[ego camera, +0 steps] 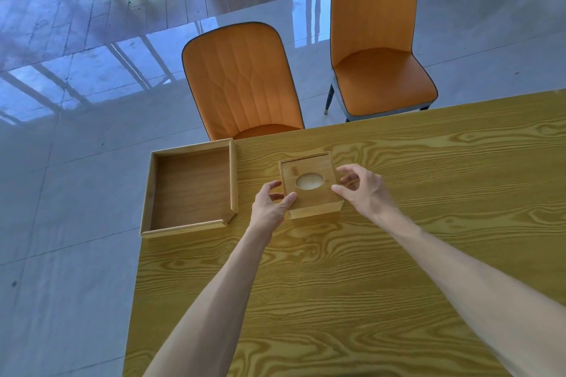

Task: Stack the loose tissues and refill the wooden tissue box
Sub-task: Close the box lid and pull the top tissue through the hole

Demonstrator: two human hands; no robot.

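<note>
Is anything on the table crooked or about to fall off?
Yes. The wooden tray sits at the table's corner, its left side poking past the edge. The tissue box sits slightly turned between both hands.

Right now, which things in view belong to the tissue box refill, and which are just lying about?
Part of the job:
- wooden tissue box, lid on, white showing through its oval hole
- left hand and right hand, one at each side of the box

Just there:
- wooden tray, nothing in it
- two orange chairs
- table

No loose tissues visible.
</note>
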